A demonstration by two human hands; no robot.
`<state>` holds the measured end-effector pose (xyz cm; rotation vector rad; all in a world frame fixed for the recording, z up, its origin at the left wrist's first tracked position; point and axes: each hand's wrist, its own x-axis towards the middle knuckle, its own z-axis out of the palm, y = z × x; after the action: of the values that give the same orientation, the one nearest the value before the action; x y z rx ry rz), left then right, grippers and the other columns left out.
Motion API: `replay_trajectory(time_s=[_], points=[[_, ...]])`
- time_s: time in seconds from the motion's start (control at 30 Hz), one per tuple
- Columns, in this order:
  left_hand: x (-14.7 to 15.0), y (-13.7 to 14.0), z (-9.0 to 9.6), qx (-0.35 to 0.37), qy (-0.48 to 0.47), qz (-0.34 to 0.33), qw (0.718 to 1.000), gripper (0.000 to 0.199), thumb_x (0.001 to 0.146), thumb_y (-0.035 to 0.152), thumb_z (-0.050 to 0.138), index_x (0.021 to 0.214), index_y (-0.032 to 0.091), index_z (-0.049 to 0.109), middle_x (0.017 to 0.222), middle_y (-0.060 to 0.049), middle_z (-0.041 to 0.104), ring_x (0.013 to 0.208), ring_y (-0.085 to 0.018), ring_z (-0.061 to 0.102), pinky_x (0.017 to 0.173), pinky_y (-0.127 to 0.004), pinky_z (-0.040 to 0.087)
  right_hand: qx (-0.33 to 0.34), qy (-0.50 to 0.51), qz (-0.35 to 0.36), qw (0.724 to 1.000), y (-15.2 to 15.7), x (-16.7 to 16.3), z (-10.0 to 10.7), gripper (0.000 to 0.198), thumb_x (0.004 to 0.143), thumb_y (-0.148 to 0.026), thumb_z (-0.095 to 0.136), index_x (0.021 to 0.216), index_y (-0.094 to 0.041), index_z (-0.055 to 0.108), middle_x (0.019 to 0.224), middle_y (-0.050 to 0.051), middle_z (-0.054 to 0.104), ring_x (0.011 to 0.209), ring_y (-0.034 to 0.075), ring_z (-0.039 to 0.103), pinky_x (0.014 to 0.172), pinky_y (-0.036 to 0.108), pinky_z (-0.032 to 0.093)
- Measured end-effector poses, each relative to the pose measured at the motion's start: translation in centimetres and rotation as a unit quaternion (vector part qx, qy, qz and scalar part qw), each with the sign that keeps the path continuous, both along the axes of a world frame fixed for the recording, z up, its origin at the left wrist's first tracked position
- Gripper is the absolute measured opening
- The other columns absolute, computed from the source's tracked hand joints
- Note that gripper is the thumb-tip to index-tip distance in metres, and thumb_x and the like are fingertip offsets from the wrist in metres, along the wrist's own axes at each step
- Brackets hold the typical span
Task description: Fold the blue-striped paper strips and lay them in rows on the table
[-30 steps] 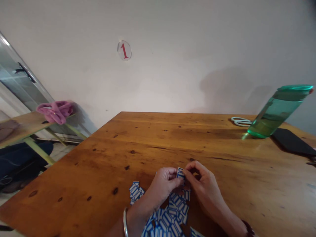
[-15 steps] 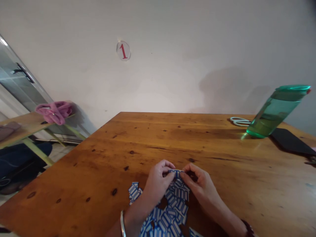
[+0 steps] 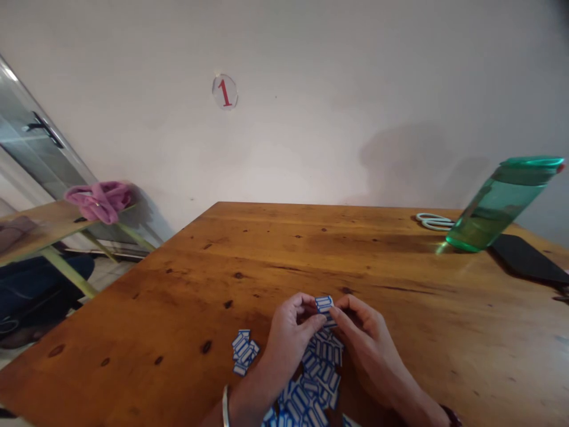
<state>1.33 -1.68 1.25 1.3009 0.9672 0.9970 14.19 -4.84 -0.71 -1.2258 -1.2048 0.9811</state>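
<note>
A small white label with blue borders is raised over the table between my two hands, its printed face toward me. My left hand pinches its left side with thumb and index finger. The thumb and forefinger of my right hand close on its right edge. Beneath and in front of them lies a loose heap of similar blue-and-white labels, partly hidden by my left forearm. A smaller pile of labels sits left of my left wrist.
On the wooden table, a green water bottle stands at the right beside a black flat device and a coiled white cable. A pink cloth rests on another table at the left.
The label between my fingers has tilted up, showing more of its face. Both hands have shifted slightly to the right, uncovering more of the small left pile.
</note>
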Motion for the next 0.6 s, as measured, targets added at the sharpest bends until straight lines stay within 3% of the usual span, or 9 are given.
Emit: replay_trajectory(time_s=[0.17, 0.43, 0.6], points=[[0.14, 0.06, -0.03, 0.002, -0.002, 0.01, 1.0, 0.01, 0.063, 0.023, 0.063, 0.059, 0.017, 0.056, 0.052, 0.004, 0.053, 0.049, -0.01, 0.046, 0.049, -0.021, 0.034, 0.016, 0.008, 0.011, 1.0, -0.12, -0.23, -0.03, 0.023, 0.08, -0.039, 0.054, 0.07, -0.018, 0.053, 0.062, -0.003, 0.047, 0.056, 0.011, 0.039, 0.05, 0.021, 0.033], [0.01, -0.13, -0.19, 0.062, 0.03, 0.005, 0.998, 0.007, 0.068, 0.022, 0.059, 0.064, 0.016, 0.059, 0.06, 0.001, 0.058, 0.056, -0.012, 0.05, 0.055, -0.022, 0.037, 0.024, -0.006, 0.008, 1.0, -0.21, -0.12, -0.33, 0.022, 0.08, -0.038, 0.054, 0.071, -0.018, 0.053, 0.063, -0.003, 0.049, 0.057, 0.011, 0.04, 0.05, 0.021, 0.033], [0.0, -0.12, -0.07, 0.041, 0.019, 0.009, 0.999, 0.008, 0.066, 0.022, 0.06, 0.06, 0.018, 0.056, 0.053, 0.004, 0.052, 0.051, -0.011, 0.045, 0.053, -0.021, 0.036, 0.025, -0.018, 0.003, 1.0, -0.26, -0.19, -0.49, 0.023, 0.082, -0.038, 0.052, 0.072, -0.018, 0.053, 0.063, -0.003, 0.048, 0.058, 0.011, 0.04, 0.051, 0.022, 0.033]])
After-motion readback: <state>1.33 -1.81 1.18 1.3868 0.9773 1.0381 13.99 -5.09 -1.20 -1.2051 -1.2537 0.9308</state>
